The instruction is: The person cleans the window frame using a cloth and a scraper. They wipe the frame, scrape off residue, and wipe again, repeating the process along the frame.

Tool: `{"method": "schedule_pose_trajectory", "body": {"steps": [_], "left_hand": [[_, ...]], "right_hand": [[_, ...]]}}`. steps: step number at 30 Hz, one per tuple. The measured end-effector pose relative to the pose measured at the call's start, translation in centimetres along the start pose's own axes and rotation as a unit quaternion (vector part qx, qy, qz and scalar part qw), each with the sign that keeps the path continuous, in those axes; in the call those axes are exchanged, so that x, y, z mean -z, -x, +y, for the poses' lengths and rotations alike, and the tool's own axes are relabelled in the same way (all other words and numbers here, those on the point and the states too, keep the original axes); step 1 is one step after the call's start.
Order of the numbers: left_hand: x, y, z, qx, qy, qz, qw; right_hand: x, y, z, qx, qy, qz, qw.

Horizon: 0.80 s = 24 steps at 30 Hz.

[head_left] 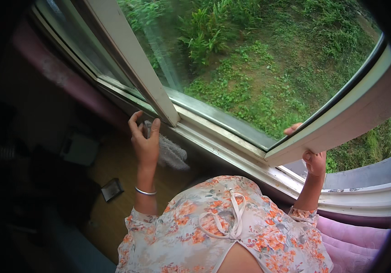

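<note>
Showing a person at a sliding window, seen from above, with one hand at either end of a glazed sash. The right hand (314,162) is closed around the upright edge of the window sash (341,120): the thumb side lies on the near face, while fingertips show beyond the frame, which hides the rest of the grip. The left hand (145,141) is raised just beside the foot of a pale stile (134,59), thumb and forefinger standing apart. A fluffy gray cloth (173,154) shows between these digits and hangs to the right of the wrist; the other fingers are hidden, so one cannot tell how firmly it is held. A silvery bracelet (145,191) circles the left forearm.

Surroundings: the pale window track (222,148) runs diagonally between the hands, below the sash. Green plants (250,77) fill the view through the glass. The stile stands between the main pane and a narrower left pane (74,45). Pink fabric (350,234) lies at lower right, beneath the sill. The person's floral blouse (191,218) blocks the lower middle. At left, a small dark-edged object (112,189) rests on the brown floor (118,220); farther left, deep shadow obscures most shapes.
</note>
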<state>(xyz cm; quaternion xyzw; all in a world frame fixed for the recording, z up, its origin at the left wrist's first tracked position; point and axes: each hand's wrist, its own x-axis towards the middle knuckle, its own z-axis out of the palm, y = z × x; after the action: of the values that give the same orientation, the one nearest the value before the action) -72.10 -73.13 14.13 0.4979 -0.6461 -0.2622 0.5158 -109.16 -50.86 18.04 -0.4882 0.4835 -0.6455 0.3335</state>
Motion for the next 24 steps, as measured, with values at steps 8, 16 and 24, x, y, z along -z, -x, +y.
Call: {"method": "schedule_pose_trajectory", "body": {"steps": [8, 16, 24], "left_hand": [[-1.5, 2.2, 1.0, -0.006, 0.045, -0.050, 0.998], [-2.9, 2.3, 1.0, -0.013, 0.086, -0.103, 0.991], [-3.4, 2.9, 1.1, -0.062, 0.066, -0.147, 0.985]], "right_hand": [[11.4, 10.0, -1.8, 0.067, 0.052, 0.080, 0.993], [11.5, 15.9, -1.0, 0.122, 0.095, 0.393, 0.906], [2.8, 13.0, -3.5, 0.255, 0.332, 0.512, 0.750]]}}
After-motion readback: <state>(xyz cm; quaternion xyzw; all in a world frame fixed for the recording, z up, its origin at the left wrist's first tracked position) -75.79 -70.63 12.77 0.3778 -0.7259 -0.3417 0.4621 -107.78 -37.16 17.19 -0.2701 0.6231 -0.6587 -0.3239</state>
